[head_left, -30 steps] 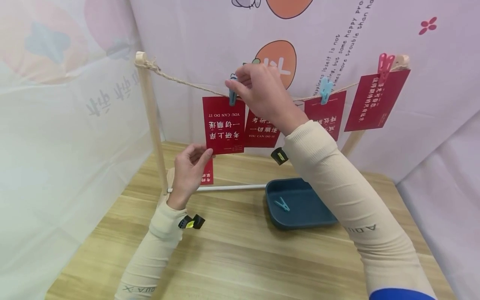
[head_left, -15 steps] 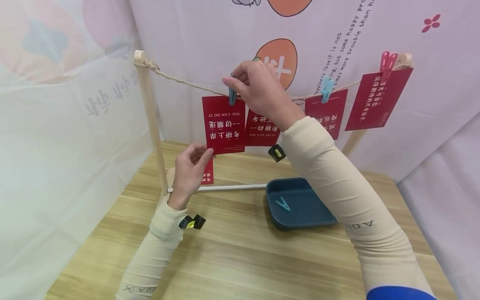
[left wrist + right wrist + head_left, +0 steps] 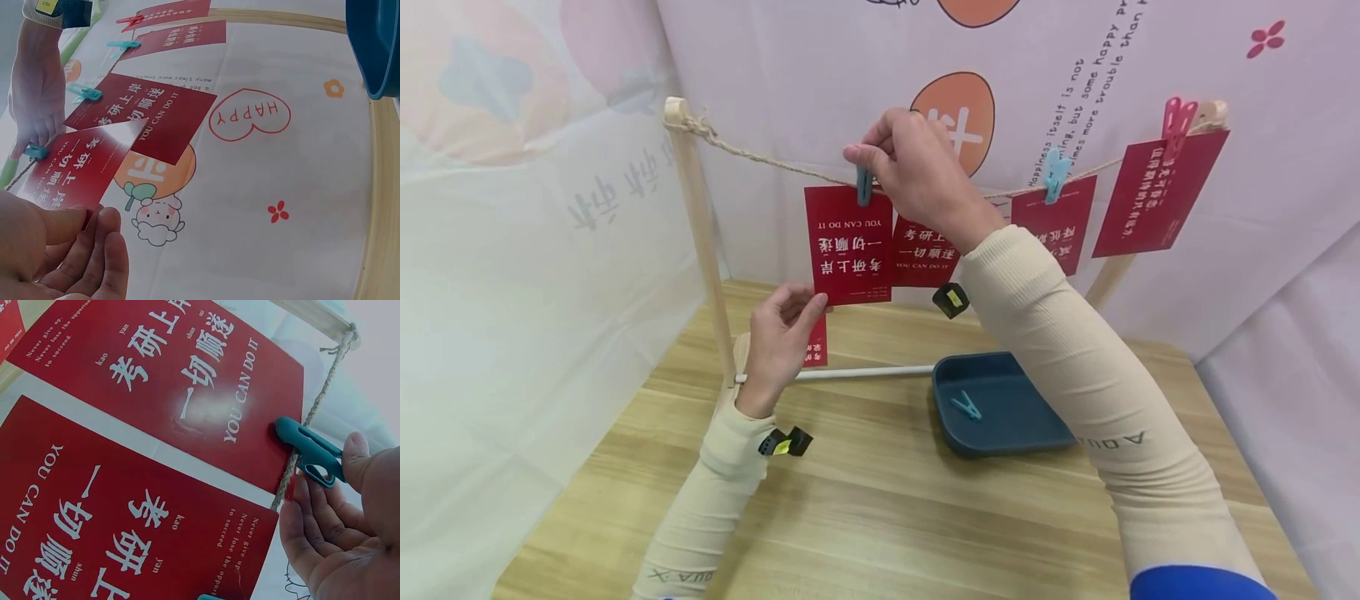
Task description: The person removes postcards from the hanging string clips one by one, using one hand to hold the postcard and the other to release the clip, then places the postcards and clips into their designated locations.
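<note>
Left hand (image 3: pixel 781 346) pinches card (image 3: pixel 850 246) at seven o'clock, right hand (image 3: pixel 925 171) clip (image 3: pixel 864 187) at one; a shallow bite could slip.

Beige sleeves (image 3: pixel 1078 358) with dark lettering (image 3: pixel 1114 442) worn on both arms; black cameras (image 3: pixel 801 440), yellow-tagged, worn at wrists; blue cloth (image 3: pixel 1198 583) seen on right arm

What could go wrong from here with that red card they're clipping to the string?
The clip, pinched by the right hand, sits on the string at the card's top edge; if it bites too little, the card might slip once released.

The left hand pinches the card's lower corner, so a tug could crease it or pull it loose.

The neighbouring card hangs close by and might get bumped.
</note>
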The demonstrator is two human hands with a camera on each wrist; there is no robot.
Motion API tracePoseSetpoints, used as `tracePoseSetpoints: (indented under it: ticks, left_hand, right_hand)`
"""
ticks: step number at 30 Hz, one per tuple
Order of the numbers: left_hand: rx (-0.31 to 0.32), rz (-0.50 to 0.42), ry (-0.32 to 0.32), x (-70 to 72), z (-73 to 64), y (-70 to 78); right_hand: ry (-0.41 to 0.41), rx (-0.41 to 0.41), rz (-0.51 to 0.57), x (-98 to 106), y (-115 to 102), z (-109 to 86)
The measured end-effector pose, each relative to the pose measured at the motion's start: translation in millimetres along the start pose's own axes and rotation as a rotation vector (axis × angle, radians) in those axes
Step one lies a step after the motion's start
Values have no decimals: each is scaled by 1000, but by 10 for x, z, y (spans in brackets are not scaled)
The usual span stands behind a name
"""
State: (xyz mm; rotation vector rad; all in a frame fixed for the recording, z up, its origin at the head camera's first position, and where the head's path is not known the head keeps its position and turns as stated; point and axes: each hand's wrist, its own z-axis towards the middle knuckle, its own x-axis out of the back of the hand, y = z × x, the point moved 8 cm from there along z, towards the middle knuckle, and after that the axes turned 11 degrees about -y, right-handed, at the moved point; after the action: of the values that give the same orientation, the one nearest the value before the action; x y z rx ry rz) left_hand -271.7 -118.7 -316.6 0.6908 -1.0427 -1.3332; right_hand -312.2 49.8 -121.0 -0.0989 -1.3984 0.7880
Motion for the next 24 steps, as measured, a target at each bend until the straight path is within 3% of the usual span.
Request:
tracePoseSetpoints:
  ticks: [16,24]
  left_hand:
    - [-30,-11,-1,10,4,44]
    - [-16,1,-2,11,-18,56]
  right_hand:
    - [90,44,1,88,-89,-25]
    - [117,45,7,160,-93,-46]
